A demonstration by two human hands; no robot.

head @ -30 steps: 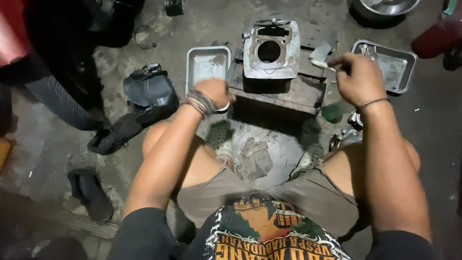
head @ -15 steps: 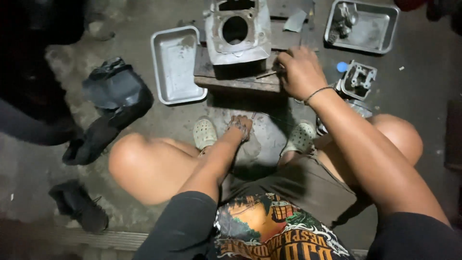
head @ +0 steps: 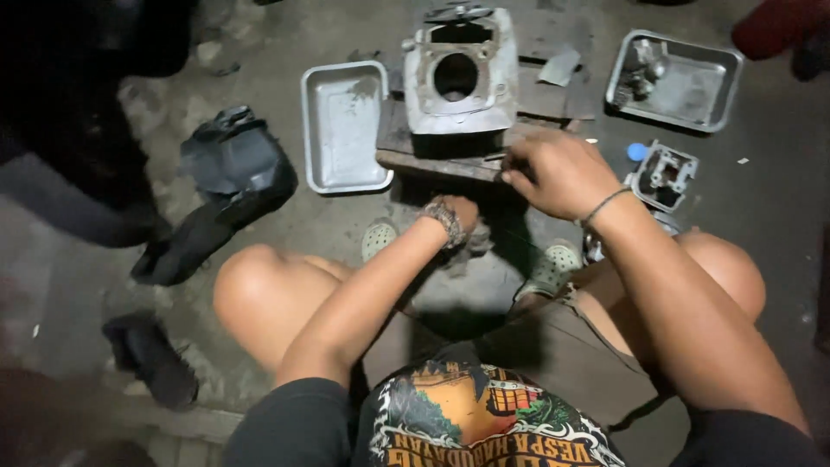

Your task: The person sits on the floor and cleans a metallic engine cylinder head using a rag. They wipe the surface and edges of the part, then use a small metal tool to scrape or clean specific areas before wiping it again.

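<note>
A person is squatting on a dirty concrete floor (head: 285, 35) and looking down at their work. A black plastic cover (head: 226, 177) is lying off to the left. Straight ahead, a big grey engine block (head: 460, 73) with a round hole in it is sitting on a wooden board (head: 432, 157). A flat metal tray (head: 344, 125) is lying just to the left of the board, touching it. Another metal tray (head: 692, 86) with small parts in it is lying off to the right. A smaller metal engine part (head: 664, 175) is sitting on the floor near the right knee.

The right hand (head: 558, 173) is closing around a thin metal tool (head: 491, 157) and is holding its tip at the front edge of the board, just under the engine block. The left hand (head: 458, 220) is reaching down low between the feet. I cannot tell if it is open or closed.

The thin tool could be slipping off the board edge, because only one hand is holding it. The heavy block could be tipping forward if the board is getting bumped.
</note>
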